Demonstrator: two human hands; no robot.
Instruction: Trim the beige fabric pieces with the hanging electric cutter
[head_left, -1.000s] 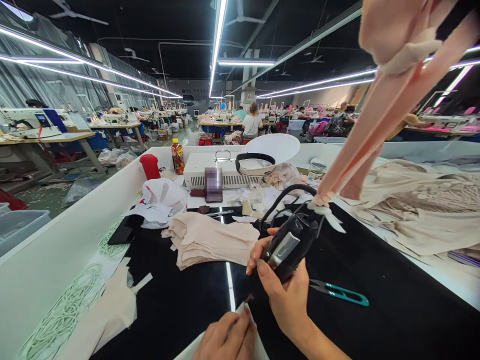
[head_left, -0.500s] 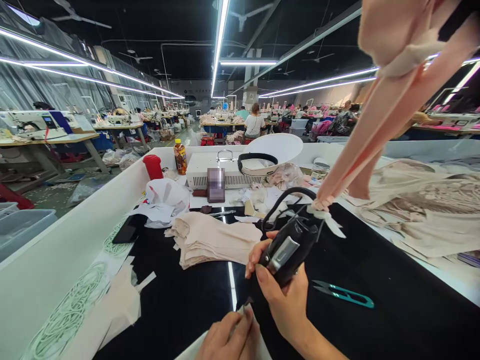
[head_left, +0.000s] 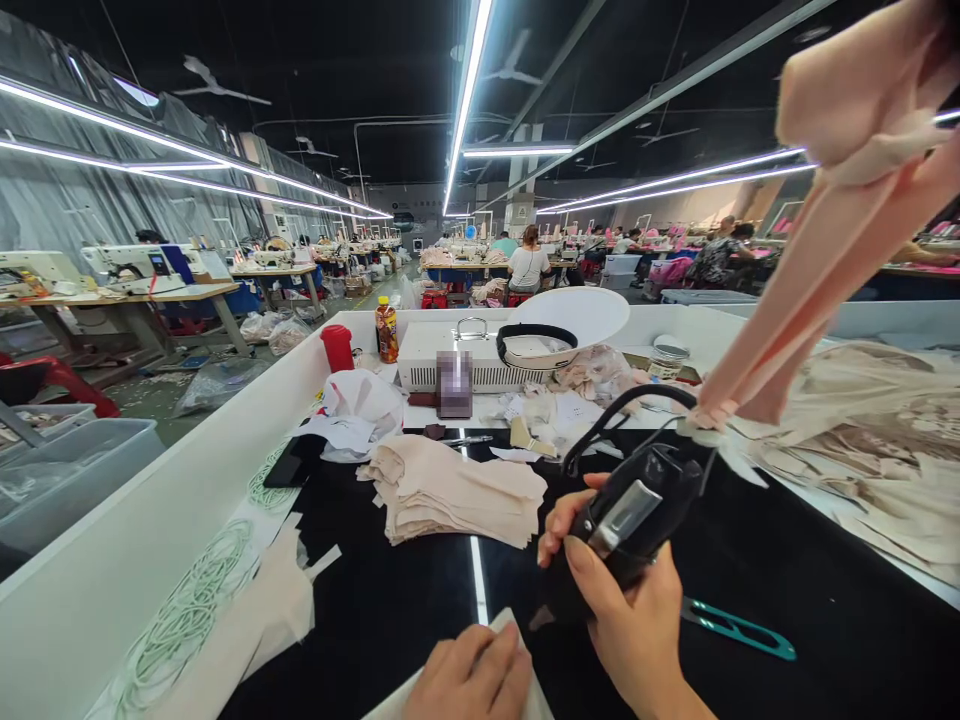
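Note:
My right hand (head_left: 637, 620) is wrapped round a black corded power tool (head_left: 645, 510) with a silver plate on its side. Its small dark tip (head_left: 540, 617) points down to the left, a short way off the cloth. Pink fabric strips (head_left: 780, 290) are tied at the tool's upper end and rise to the upper right. At the bottom edge, my left hand (head_left: 472, 675) is closed on a piece of pale cloth (head_left: 504, 622), fingers bent and close together; the thumb is hidden. Teal thread snips (head_left: 742, 630) lie right of my right hand, partly covered by it.
A stack of cream fabric pieces (head_left: 457, 490) lies mid-table on the black surface (head_left: 360, 620). Left are green cord loops (head_left: 187, 610), loose cloth (head_left: 262, 620) and a phone (head_left: 292, 460). Behind stand a white metal box (head_left: 420, 365) and a bottle (head_left: 387, 330). Fabric piles (head_left: 892, 430) lie right.
The view has turned left, so things sit farther right. The tool's tip has moved away from the cloth edge, to the right. My left fingers have spread from a pinch to lying over the cloth.

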